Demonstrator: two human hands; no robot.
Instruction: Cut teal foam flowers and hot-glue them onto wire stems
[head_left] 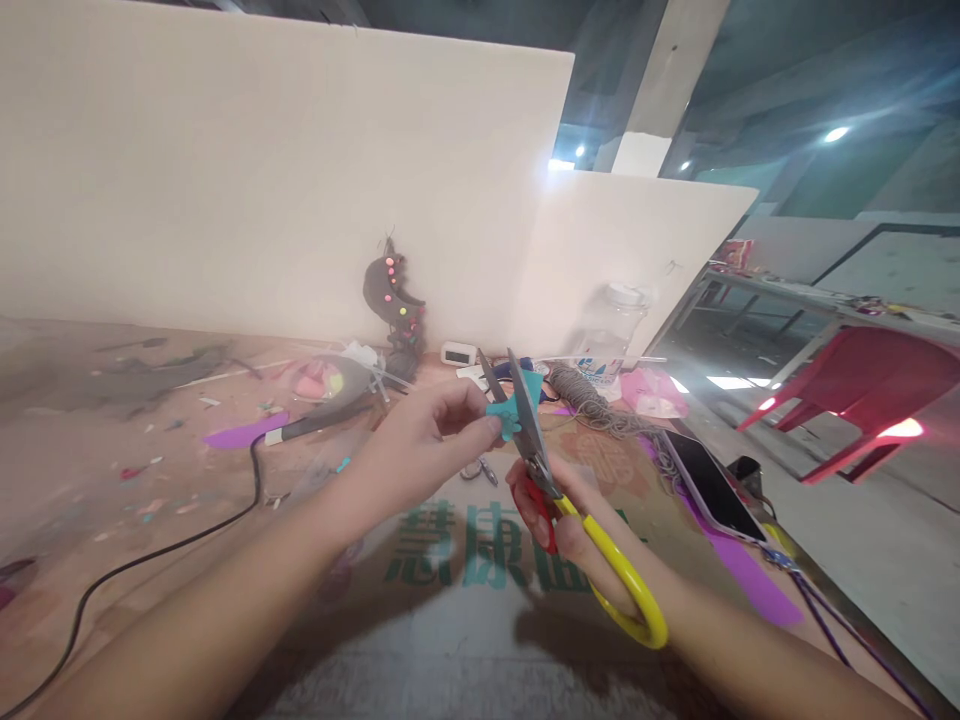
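Observation:
My left hand (442,440) pinches a small teal piece of sheet (510,422), perhaps felt or foam, between thumb and forefinger; its lower edge looks petal-shaped. My right hand (559,515) is wrapped round the handles of a pair of scissors (534,450), one handle loop yellow and one red. The blades point up and away, apart at the tips, with the teal piece at them. Whether they are cutting into it I cannot tell. Both hands are above a printed cardboard sheet (450,600) with green lettering. A small metal tool (480,470) lies on it beyond the hands.
A dark crescent ornament (394,290) with coloured dots stands against a white board (262,180). Grey cord (585,400), a clear jar (611,335) and a phone (716,485) are at right. A black cable (172,535) crosses the left side, near scraps. A red chair (862,390) stands beyond.

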